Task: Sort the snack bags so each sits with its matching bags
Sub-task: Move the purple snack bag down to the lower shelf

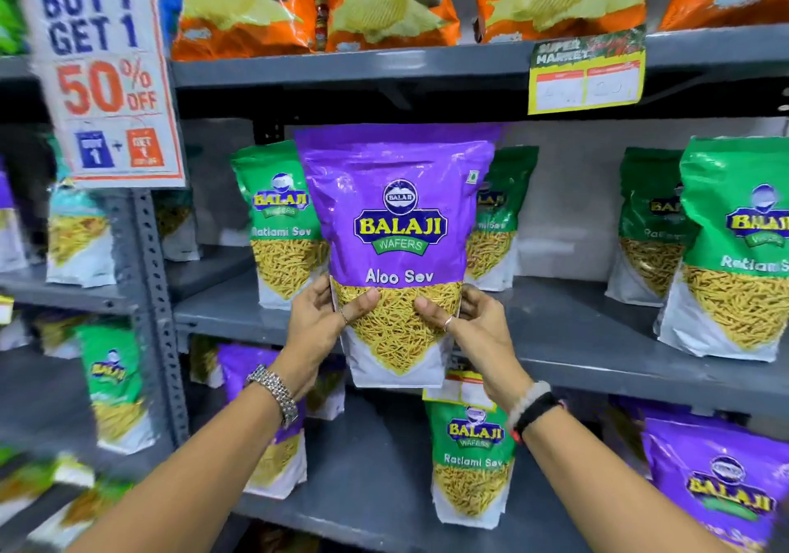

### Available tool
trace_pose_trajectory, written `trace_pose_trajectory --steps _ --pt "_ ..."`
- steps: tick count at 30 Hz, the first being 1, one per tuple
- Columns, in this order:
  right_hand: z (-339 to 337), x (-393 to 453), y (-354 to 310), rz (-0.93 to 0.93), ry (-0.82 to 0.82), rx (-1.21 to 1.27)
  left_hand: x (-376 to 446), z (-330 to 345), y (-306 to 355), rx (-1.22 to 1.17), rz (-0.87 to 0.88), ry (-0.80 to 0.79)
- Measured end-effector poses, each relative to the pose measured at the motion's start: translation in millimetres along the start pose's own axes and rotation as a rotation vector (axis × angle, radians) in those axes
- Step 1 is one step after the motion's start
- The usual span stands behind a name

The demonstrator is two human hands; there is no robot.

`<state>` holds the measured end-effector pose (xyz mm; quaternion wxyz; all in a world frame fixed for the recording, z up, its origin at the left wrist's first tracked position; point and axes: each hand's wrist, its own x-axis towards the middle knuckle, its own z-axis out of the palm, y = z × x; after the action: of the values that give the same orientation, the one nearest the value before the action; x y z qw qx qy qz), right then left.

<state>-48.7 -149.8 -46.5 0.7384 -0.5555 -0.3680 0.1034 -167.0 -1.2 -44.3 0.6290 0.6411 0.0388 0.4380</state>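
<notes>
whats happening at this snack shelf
A person holds a purple Aloo Sev bag up with both hands, left hand and right hand gripping its lower part. It is in front of the middle shelf, where only green Ratlami Sev bags stand. Other purple bags sit on the shelf below, with one green bag among them.

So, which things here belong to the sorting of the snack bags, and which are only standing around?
Belong to the job:
- purple Aloo Sev bag, held in left hand and right hand
- green Ratlami Sev bags on the middle shelf
- purple bags on the lower shelf

Just around:
- offer sign
- price label
- orange bags above
</notes>
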Motion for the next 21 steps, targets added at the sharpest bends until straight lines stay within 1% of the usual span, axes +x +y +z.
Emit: trace_pose_trajectory --steps 3,7,10,14,21 --pt "12 -17 12 -0.007 -0.031 -0.049 -25 -21 -7 0.009 0.009 0.012" --pt "18 -44 50 0.063 -0.092 -0.073 -59 -45 -33 0.022 -0.041 0.024" --pt "20 -64 94 0.149 -0.126 -0.150 -84 -66 -73 0.043 -0.131 0.032" --pt "19 -85 155 0.281 -0.123 -0.223 -111 -90 -127 0.091 -0.281 0.031" --pt "18 -93 245 0.466 -0.072 -0.325 -119 -109 -204 0.090 -0.504 0.004"
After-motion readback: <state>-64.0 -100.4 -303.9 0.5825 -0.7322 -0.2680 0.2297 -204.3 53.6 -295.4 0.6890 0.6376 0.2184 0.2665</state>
